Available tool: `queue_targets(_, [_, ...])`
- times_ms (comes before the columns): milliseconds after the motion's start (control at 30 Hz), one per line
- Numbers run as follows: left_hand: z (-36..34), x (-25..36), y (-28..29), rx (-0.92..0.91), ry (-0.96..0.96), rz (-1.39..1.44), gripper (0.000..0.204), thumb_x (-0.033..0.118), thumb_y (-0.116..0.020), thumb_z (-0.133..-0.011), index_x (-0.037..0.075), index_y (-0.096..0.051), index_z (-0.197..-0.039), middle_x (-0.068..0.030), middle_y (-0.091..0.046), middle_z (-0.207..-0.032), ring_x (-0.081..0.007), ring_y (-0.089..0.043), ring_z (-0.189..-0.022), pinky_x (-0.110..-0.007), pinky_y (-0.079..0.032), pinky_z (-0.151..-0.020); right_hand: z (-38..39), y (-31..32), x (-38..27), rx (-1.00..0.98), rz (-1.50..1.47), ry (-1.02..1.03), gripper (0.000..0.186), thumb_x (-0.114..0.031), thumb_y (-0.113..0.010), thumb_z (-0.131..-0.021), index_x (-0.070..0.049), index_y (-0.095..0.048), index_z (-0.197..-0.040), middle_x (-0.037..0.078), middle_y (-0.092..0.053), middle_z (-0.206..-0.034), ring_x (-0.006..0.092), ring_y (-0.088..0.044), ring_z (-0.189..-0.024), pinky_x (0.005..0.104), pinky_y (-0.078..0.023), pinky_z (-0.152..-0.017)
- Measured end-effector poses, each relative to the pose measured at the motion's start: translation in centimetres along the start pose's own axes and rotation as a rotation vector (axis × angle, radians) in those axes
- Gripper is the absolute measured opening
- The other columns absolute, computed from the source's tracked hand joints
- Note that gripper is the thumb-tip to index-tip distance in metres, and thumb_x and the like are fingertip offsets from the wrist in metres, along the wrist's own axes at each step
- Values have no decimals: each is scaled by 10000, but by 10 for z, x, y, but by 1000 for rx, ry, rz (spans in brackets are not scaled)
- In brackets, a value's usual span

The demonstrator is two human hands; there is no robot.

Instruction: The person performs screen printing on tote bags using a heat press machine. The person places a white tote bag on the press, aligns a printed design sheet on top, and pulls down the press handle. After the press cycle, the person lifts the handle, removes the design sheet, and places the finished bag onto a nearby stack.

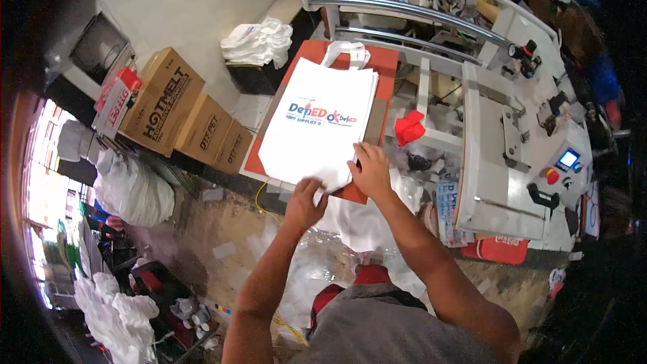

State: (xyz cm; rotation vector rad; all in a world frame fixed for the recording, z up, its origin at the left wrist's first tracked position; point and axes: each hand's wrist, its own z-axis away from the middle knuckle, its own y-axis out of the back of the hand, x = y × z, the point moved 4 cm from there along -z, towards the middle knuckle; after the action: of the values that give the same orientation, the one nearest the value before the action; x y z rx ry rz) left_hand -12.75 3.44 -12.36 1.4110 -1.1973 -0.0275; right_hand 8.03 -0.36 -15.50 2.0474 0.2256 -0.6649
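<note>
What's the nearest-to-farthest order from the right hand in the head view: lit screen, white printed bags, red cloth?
1. White printed bags, at the right hand, on its left.
2. Red cloth, beyond and rightward.
3. Lit screen, far right.

Person's two arms bare, both reaching forward from the lower edge. Left forearm (266, 266) runs up and slightly right; left hand (306, 203) back uppermost, fingers bent, thumb on the inner side, fingertips blurred. Right forearm (421, 236) slants up and left, elbow out to the right; right hand (371, 168) lies a little farther forward, back uppermost, fingers loosely curved, thumb toward the left. Hands near each other, not touching. Whether either grips, unclear. Torso (371, 327) below, between the arms.
</note>
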Motion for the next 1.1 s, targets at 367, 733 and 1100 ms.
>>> queue_targets(367, [-173, -35, -71, -115, -308, -135, 391, 221, -774, -819, 78, -634, -1155, -123, -575, -1273, -343, -548, -1195, -455, -447, -1000, -7, -16, 14, -99, 50, -96, 504, -349, -711, -853, -91, -623, -1276, 61, -524, -1353, 294, -440, -1256, 496, -366, -1013])
queue_targets(733, [-241, -193, 64, 293, 294, -125, 196, 158, -663, -838, 20, -692, -975, -173, -694, -1033, -370, -647, -965, -432, -501, -869, -9, -10, 15, -114, 100, -166, 478, -316, -724, -852, -94, -642, -1267, 65, -544, -1348, 298, -433, -1277, 470, -359, -1062])
queue_targets(1100, [165, -530, 185, -132, 936, -638, 342, 275, -541, -950, -37, -661, -1022, -242, -683, -988, -428, -654, -926, -509, -520, -808, 111, -24, 103, 462, 77, -840, 321, -155, -695, -861, -20, -645, -1148, 180, -638, -1052, 343, -628, -972, 414, -506, -868])
